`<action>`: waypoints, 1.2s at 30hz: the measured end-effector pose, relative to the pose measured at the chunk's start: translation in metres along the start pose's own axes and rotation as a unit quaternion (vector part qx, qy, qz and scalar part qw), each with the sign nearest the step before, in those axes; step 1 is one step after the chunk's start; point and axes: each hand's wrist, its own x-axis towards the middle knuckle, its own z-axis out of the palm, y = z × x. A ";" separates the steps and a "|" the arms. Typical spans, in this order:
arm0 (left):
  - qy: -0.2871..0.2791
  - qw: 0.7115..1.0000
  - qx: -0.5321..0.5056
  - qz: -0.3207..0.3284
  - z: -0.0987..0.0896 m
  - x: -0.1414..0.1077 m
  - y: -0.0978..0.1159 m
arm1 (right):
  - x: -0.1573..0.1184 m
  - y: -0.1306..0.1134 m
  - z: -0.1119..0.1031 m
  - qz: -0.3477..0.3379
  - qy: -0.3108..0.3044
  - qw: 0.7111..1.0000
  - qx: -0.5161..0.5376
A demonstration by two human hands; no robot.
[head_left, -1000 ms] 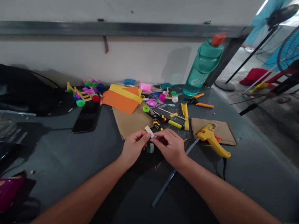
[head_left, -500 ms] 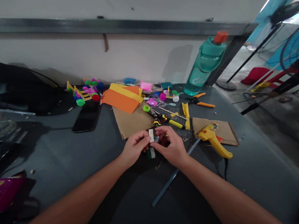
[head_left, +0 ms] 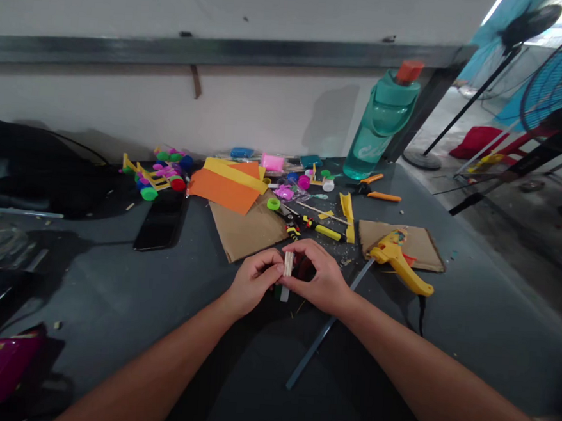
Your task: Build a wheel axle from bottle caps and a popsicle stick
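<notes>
Between my two hands stands a small bundle of short wooden sticks (head_left: 288, 263), pale and held upright. My left hand (head_left: 255, 280) pinches its lower left side with thumb and fingers. From the other side my right hand (head_left: 319, 274) grips it, thumb low and index finger at the top. Just below the fingers a small green and white piece (head_left: 284, 293) shows; most of it is hidden, and I cannot tell what it is. Pliers with yellow and black handles (head_left: 325, 229) lie beyond my right hand.
A yellow glue gun (head_left: 402, 264) rests on cardboard at right, its long glue stick (head_left: 319, 348) reaching toward me. Orange paper (head_left: 224, 190), a phone (head_left: 161, 222), a colourful stick model (head_left: 161, 176) and a teal bottle (head_left: 380, 124) stand or lie farther back.
My right hand has closed in on the stick bundle, its index finger now at the top. The bundle has turned more upright. The view has shifted slightly.
</notes>
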 end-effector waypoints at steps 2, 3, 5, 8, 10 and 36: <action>0.002 1.000 -0.010 -0.003 0.000 0.000 -0.001 | 0.000 0.000 0.000 0.020 0.006 1.000 0.004; 0.005 1.000 -0.014 -0.005 0.000 0.000 -0.001 | 0.000 0.000 0.000 0.031 0.009 0.999 0.007; 0.010 1.000 -0.017 -0.011 0.000 0.000 -0.001 | -0.001 0.000 0.000 0.050 0.016 0.999 0.014; 0.012 1.000 -0.019 -0.016 0.000 0.000 -0.001 | -0.001 -0.001 0.000 0.055 0.027 0.998 0.026; 0.010 1.000 -0.019 -0.015 0.000 0.000 -0.002 | 0.000 -0.002 0.000 0.049 0.031 0.998 0.030; 0.017 0.999 0.044 0.003 -0.001 0.001 -0.001 | -0.001 0.006 0.000 -0.038 0.027 0.998 -0.039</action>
